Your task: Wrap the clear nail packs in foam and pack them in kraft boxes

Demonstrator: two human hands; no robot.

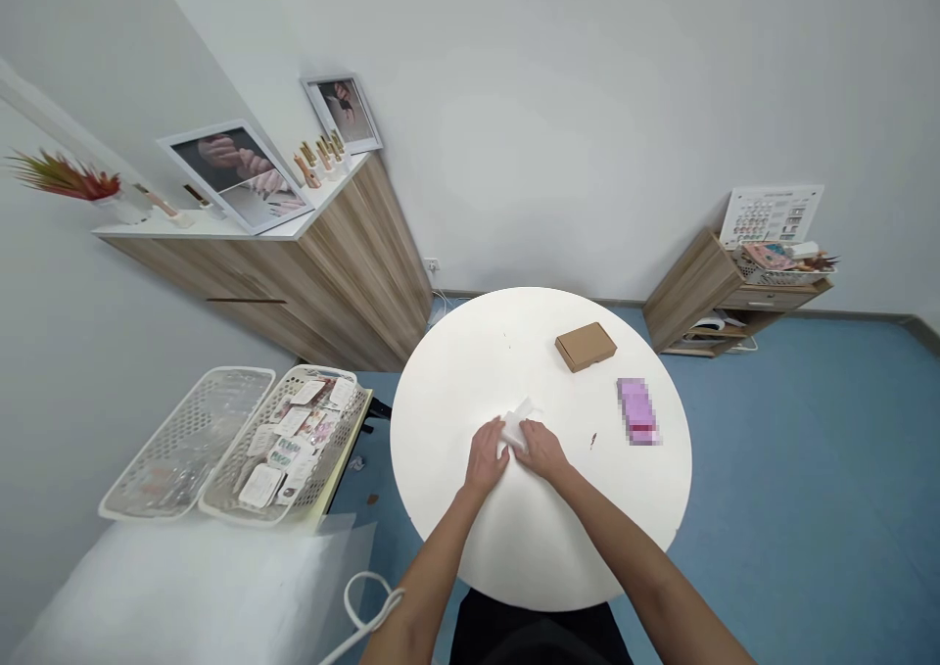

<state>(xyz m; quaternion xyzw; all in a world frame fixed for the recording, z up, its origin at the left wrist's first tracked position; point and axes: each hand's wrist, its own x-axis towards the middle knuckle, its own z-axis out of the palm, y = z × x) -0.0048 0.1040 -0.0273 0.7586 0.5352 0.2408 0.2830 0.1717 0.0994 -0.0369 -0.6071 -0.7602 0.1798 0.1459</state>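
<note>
clasped from both sides, a small white packet [516, 429] is pressed between the left hand [485, 457] and the right hand [541, 450], fingers curled over it, just above a round white table [470, 371]. on the tabletop, a brown cardboard box [586, 347] and a blurred pink package [637, 411] lie well apart from the hands; a plastic basket of cards [290, 445] sits off to the left.

The bare left hand [486, 456] and bare right hand [543, 450] lead back to equally bare forearms [632, 562], uncovered as far as the lower edge of the view. Behind the hands, a plain, matte black garment [540, 636] covers the person's torso.
</note>
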